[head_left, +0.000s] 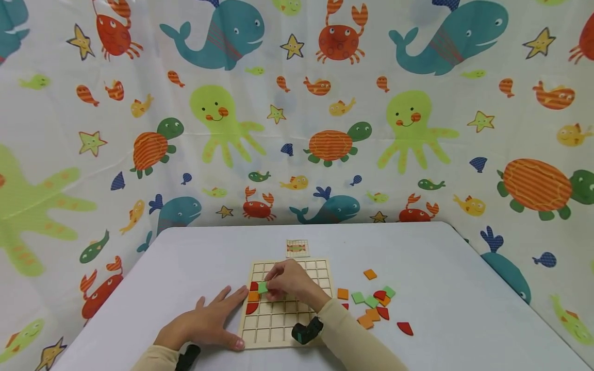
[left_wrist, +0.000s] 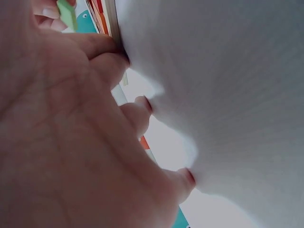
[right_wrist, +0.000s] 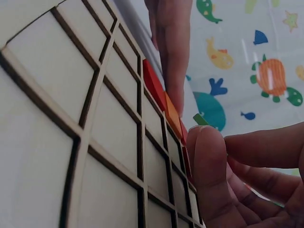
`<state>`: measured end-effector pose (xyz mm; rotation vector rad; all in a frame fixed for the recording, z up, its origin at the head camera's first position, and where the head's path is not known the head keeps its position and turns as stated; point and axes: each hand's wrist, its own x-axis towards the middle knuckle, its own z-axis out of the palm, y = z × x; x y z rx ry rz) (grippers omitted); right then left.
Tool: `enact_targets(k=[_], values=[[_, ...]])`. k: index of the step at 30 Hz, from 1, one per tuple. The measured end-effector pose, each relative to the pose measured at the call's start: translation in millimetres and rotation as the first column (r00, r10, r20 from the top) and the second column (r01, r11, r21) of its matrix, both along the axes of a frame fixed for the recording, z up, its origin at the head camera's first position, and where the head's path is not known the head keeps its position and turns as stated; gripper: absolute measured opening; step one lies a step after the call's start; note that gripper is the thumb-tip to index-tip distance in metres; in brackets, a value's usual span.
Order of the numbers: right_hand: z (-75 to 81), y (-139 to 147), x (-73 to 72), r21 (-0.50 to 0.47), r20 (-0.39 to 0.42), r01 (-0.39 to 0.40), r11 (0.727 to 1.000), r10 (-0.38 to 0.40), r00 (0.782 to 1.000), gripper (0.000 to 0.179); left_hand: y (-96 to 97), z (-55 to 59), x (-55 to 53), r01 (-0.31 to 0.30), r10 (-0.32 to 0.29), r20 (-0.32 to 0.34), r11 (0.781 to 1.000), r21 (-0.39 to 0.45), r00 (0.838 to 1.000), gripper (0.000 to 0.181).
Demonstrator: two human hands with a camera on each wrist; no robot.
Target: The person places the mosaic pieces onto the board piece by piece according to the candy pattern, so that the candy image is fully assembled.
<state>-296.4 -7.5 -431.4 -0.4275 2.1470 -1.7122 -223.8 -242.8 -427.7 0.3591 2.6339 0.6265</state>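
My right hand (head_left: 292, 281) pinches a green square tile (head_left: 262, 287) between thumb and fingers, over the left columns of a wooden grid board (head_left: 278, 323). Along the board's left column sit a red quarter-round tile (head_left: 253, 285), an orange square tile (head_left: 253, 297) and another red quarter-round tile (head_left: 251, 308). With fingers spread, my left hand (head_left: 204, 322) rests on the table at the board's left edge, its thumb by the near left corner. In the left wrist view the fingertips (left_wrist: 121, 59) press down right beside the board's side.
A small pattern card (head_left: 297, 249) lies beyond the board's far edge. To the right are scattered loose tiles: orange squares (head_left: 369, 274), green squares (head_left: 358, 297) and red quarter-rounds (head_left: 405, 328), some overlapping. Behind the white table (head_left: 195, 268) hangs a sea-animal curtain (head_left: 287, 175).
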Motion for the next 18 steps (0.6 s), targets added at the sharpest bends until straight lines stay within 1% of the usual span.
enact_targets(k=[3,11,18], values=[[-1.0,0.2,-0.2,0.018,0.008,-0.008,1.000,0.007,1.000,0.005,0.3,0.2,0.7,-0.001,0.001,-0.004,1.000,0.002,1.000,0.119],[-0.2,0.0,2.8,0.114,0.002,0.000,0.993,-0.001,1.000,0.005,0.3,-0.6,-0.9,-0.006,0.006,0.002,1.000,-0.006,1.000,0.120],[-2.8,-2.3,3.5,0.138,-0.026,0.002,0.990,0.002,1.000,0.008,-0.7,0.2,0.0,0.006,-0.006,-0.005,1.000,-0.007,1.000,0.120]])
